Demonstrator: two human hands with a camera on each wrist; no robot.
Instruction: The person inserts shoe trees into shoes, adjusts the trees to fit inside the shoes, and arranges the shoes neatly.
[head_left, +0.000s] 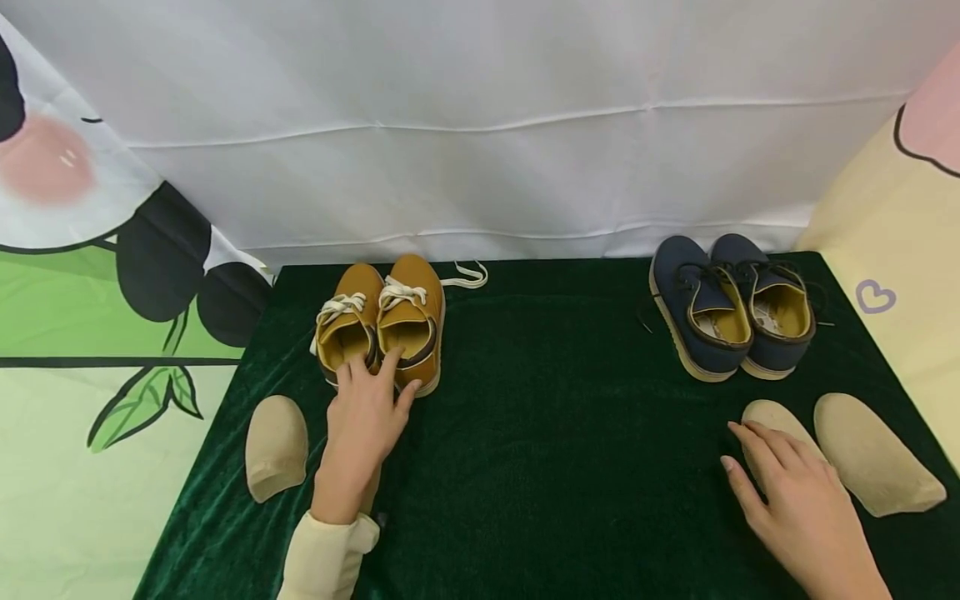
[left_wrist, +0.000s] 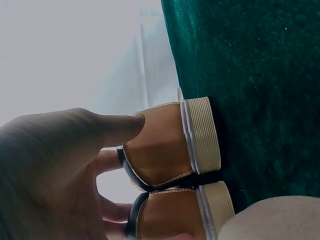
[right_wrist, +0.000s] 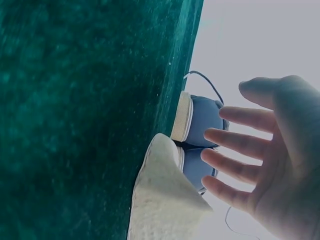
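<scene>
A pair of tan lace-up shoes point(head_left: 411, 317) with white laces stands at the back left, heels toward me. My left hand point(head_left: 365, 417) is at their heels, fingers over the collars and in the openings, thumb point(left_wrist: 125, 127) against the outside of the right shoe's heel. The right hand point(head_left: 802, 496) hovers with spread fingers over a beige toe-shaped form point(head_left: 772, 412), partly covering it. A matching beige form point(head_left: 873, 458) lies to its right. Behind them sits a pair of navy lace-up shoes point(head_left: 701, 312) with dark laces.
A beige toe-shaped form point(head_left: 276, 446) lies left of my left forearm; another is mostly hidden under that wrist. Dark green velvet cloth point(head_left: 555, 433) covers the table. White fabric point(head_left: 525, 183) hangs along the back edge, with printed cloths at both sides.
</scene>
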